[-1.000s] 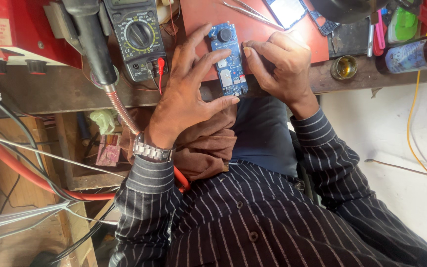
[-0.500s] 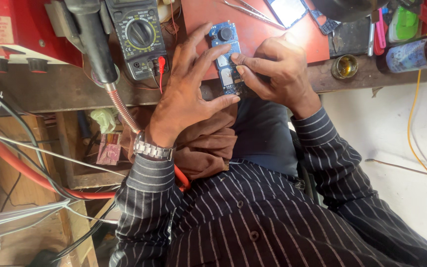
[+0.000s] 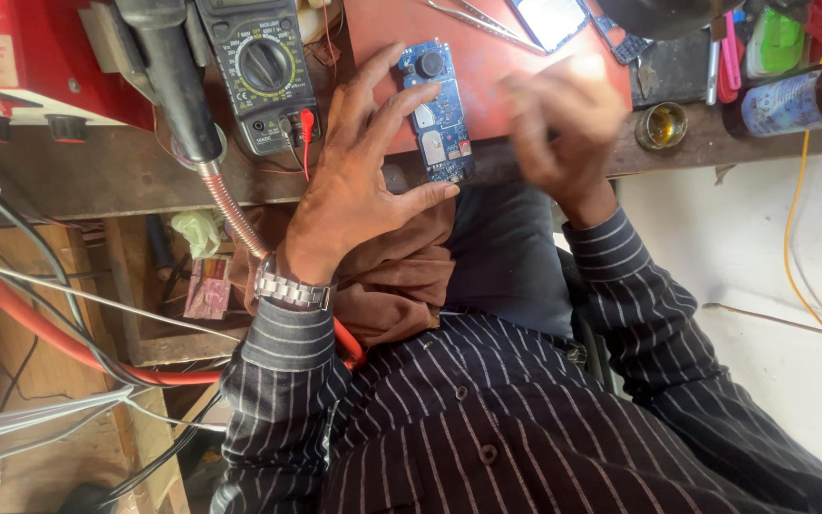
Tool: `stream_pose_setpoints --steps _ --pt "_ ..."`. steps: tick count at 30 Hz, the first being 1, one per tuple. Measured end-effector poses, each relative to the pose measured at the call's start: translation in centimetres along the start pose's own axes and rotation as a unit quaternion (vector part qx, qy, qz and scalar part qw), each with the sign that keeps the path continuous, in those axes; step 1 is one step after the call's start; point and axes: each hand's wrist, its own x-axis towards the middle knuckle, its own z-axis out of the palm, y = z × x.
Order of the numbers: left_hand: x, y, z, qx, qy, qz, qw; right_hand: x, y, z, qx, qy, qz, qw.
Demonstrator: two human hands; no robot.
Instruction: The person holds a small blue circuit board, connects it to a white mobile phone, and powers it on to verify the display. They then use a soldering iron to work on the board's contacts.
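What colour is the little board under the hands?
Blue, with small silver parts; the circuit board shows clearly in the head view.

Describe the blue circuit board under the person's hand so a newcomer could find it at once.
Start at the red mat on the worn wooden bench. At its near edge lies a narrow blue circuit board, steadied by the left hand. A round black part near its far end sets it apart from the black dial multimeter.
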Motion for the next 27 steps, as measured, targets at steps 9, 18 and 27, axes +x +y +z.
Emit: stream_pose_setpoints --steps 9,18,27 --pt "0.02 0.13 -0.08 0.006 0.007 0.013 1.0 -0.13 0.48 0.51 -0.001 0.105 0.072 0.992" --pt "-0.05 0.12 -0.13 -0.004 0.005 0.007 1.0 -0.76 0.77 0.71 0.06 0.09 0.131 0.985" --pt "-0.04 0.19 -0.13 -0.007 0.005 0.008 1.0 -0.11 0.41 0.69 0.084 0.089 0.099 0.988"
